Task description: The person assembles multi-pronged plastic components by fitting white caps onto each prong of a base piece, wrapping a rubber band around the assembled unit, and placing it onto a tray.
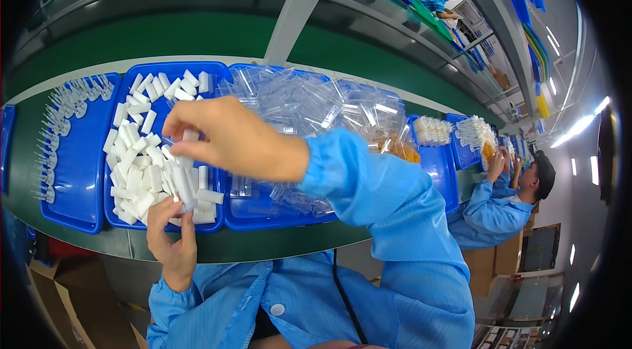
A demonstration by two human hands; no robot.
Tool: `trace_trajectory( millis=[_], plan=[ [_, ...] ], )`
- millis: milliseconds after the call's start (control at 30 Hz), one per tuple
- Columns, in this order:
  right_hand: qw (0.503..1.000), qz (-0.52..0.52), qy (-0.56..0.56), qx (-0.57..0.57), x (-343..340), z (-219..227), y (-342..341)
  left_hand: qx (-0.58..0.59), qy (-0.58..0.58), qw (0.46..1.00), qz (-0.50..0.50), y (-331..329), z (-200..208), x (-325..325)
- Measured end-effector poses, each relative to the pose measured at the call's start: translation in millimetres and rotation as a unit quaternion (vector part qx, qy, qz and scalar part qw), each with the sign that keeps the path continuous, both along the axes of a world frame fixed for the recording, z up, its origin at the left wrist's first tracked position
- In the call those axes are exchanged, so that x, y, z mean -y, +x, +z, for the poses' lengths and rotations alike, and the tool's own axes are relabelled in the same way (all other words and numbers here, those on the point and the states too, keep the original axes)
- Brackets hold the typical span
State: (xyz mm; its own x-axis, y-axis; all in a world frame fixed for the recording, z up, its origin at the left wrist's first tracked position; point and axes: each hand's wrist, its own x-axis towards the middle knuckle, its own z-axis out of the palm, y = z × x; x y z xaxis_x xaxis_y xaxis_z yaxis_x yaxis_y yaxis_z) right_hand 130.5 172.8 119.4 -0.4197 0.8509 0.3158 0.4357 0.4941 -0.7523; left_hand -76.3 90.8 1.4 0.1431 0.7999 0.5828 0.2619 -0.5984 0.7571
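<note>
My left hand (172,240) pinches the lower end of a clear plastic tube (185,186), which stands tilted over the tray of white pieces. Just above its upper end, my right hand (230,142) is closed with thumb and fingers on a small white block (191,134). The right hand is slightly blurred, and I cannot tell whether the block touches the tube. Below both hands, many short white blocks (134,179) lie heaped in a blue tray (110,212). To the right, a blue tray (263,219) holds a large pile of clear plastic tubes (296,105), partly behind my right arm.
On the left, a blue tray (79,178) carries clear stemmed parts (49,151) along its edge. Amber pieces (403,150) lie right of the tubes. Farther right are trays of white parts (432,130) and a co-worker (500,211). A metal post (303,7) rises behind the trays.
</note>
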Motion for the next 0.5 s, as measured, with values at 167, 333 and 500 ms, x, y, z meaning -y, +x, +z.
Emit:
trace_trajectory(
  millis=[167,333,500],
  plan=[
    [0.981,0.020,0.166,0.095,31,14,-17,-0.037,-0.037,0.999,-0.012,12,9,-12],
    [0.965,0.065,0.212,0.139,40,17,-23,-0.046,0.009,0.997,0.054,29,15,-17],
    [0.948,0.082,0.253,0.177,52,21,-21,-0.088,0.053,0.992,0.070,23,6,-22]
  ],
)
